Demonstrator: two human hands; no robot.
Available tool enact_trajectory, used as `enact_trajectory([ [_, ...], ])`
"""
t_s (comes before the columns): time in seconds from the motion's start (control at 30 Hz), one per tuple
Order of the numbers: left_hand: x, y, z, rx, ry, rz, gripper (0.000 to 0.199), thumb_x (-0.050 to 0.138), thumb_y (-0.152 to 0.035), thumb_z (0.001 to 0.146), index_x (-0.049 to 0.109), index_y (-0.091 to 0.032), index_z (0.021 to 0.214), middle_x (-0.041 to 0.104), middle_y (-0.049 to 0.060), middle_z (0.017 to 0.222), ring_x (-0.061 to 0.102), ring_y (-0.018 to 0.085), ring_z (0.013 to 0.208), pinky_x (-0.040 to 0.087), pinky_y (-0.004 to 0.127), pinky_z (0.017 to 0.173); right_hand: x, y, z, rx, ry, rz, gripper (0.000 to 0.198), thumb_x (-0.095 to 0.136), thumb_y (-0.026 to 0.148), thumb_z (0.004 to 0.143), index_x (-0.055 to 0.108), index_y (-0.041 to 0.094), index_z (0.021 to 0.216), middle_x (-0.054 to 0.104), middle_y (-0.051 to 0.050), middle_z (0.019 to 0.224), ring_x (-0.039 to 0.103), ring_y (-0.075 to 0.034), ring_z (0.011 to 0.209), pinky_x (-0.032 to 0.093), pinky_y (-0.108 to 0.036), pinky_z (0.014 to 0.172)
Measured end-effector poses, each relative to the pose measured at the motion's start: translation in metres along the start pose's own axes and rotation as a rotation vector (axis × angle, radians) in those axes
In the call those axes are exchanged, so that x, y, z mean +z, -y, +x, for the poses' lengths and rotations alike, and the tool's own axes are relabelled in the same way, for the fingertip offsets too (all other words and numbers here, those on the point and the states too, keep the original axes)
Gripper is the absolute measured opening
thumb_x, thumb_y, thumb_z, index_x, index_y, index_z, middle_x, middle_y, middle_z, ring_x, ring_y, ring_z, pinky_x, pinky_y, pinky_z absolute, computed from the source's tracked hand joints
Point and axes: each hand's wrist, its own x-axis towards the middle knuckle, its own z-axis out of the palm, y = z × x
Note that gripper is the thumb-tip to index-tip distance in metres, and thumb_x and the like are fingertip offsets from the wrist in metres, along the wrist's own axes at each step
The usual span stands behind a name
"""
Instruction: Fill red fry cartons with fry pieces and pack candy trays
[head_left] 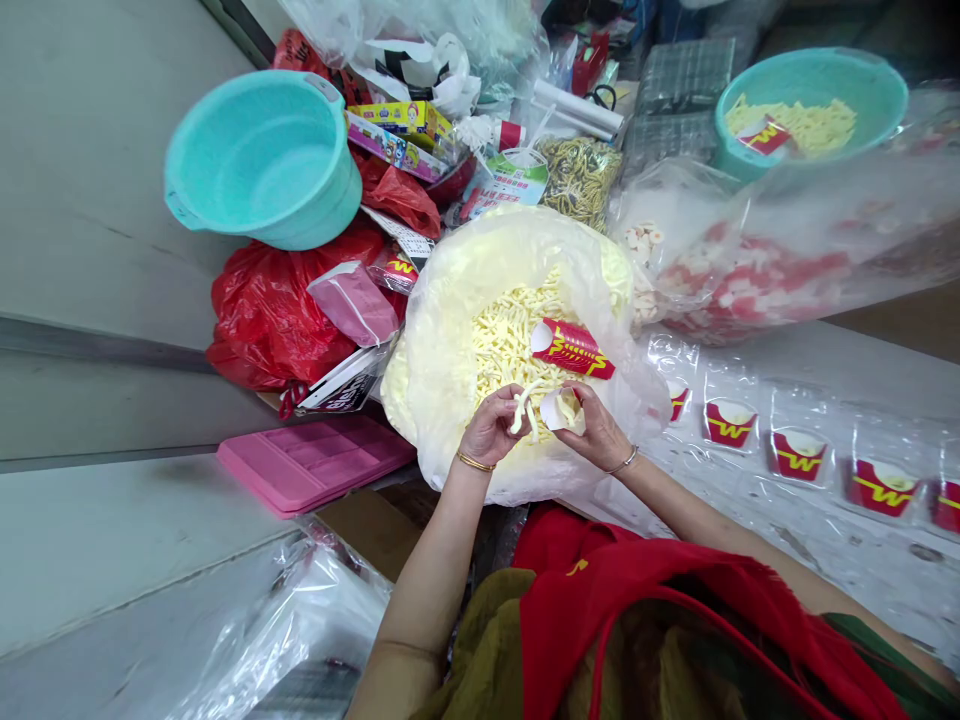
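Note:
My left hand point(486, 432) is closed on a few pale-yellow fry-shaped sticks point(525, 405), their ends poking out past the fingertips. Beside it, my right hand point(602, 432) grips a small fry carton point(556, 410), its white inside facing up and left. Some pale sticks show in the carton's mouth. Both hands are over a big clear plastic bag point(442, 300), spread wide and filled with a heap of the same sticks point(506, 340). On that heap, just above my right hand, lies a nested stack of red cartons point(574, 348) with yellow zigzag marks.
A turquoise basin point(262, 150) stands at upper left, above a red plastic bag point(277, 310) and pink tray point(315, 460). Another turquoise basin point(814, 75) at upper right holds sticks. Filled cartons point(801, 455) in clear packs line the right table. A bag of red-and-white pieces point(772, 280) lies behind.

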Motion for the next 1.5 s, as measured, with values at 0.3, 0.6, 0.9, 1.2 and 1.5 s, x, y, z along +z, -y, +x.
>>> enact_trajectory([
  [0.3, 0.004, 0.005, 0.011, -0.041, -0.083, 0.298, 0.020, 0.063, -0.029, 0.066, 0.053, -0.015, 0.076, 0.046, -0.007, 0.051, 0.036, 0.003, 0.041, 0.026, 0.016, 0.043, 0.004, 0.015, 0.003, 0.018, 0.060, -0.137, 0.069, 0.064, 0.033, 0.076, 0.029, 0.018, 0.133, 0.049, -0.016, 0.124, 0.049, -0.030, 0.113, 0.046, -0.049, 0.092],
  [0.6, 0.012, 0.021, 0.013, 0.151, -0.252, 1.524, 0.005, 0.053, -0.020, 0.075, 0.057, -0.018, 0.073, 0.060, 0.000, 0.065, 0.055, 0.014, 0.062, 0.039, 0.025, 0.061, 0.016, 0.020, 0.002, 0.064, 0.079, -0.186, 0.064, 0.062, 0.025, 0.073, 0.033, 0.017, 0.129, 0.053, -0.015, 0.116, 0.052, -0.030, 0.106, 0.049, -0.048, 0.088],
  [0.9, -0.014, 0.018, 0.035, 0.249, -0.366, 1.406, 0.023, 0.044, -0.035, 0.087, 0.061, -0.020, 0.087, 0.062, 0.002, 0.065, 0.057, 0.016, 0.061, 0.038, 0.025, 0.061, 0.012, -0.003, -0.007, 0.092, 0.042, -0.179, 0.070, 0.064, 0.036, 0.076, 0.030, 0.016, 0.133, 0.051, -0.018, 0.121, 0.051, -0.031, 0.111, 0.047, -0.050, 0.091],
  [1.2, -0.053, 0.013, 0.089, 0.052, -0.790, 1.541, 0.018, 0.057, -0.031, 0.074, 0.055, -0.018, 0.061, 0.060, 0.006, 0.065, 0.056, 0.018, 0.068, 0.033, 0.026, 0.059, 0.009, -0.005, -0.012, 0.155, 0.047, -0.173, 0.074, 0.065, 0.042, 0.076, 0.030, 0.014, 0.134, 0.051, -0.018, 0.121, 0.051, -0.031, 0.111, 0.047, -0.048, 0.093],
  [1.5, -0.038, -0.007, 0.035, 0.110, -0.262, 0.544, 0.032, 0.063, -0.035, 0.070, 0.039, -0.018, 0.059, 0.034, -0.009, 0.045, 0.025, 0.004, 0.040, 0.018, 0.020, 0.044, 0.014, 0.001, 0.009, 0.107, 0.041, -0.166, 0.071, 0.065, 0.041, 0.075, 0.032, 0.016, 0.133, 0.051, -0.018, 0.122, 0.051, -0.033, 0.110, 0.047, -0.051, 0.090],
])
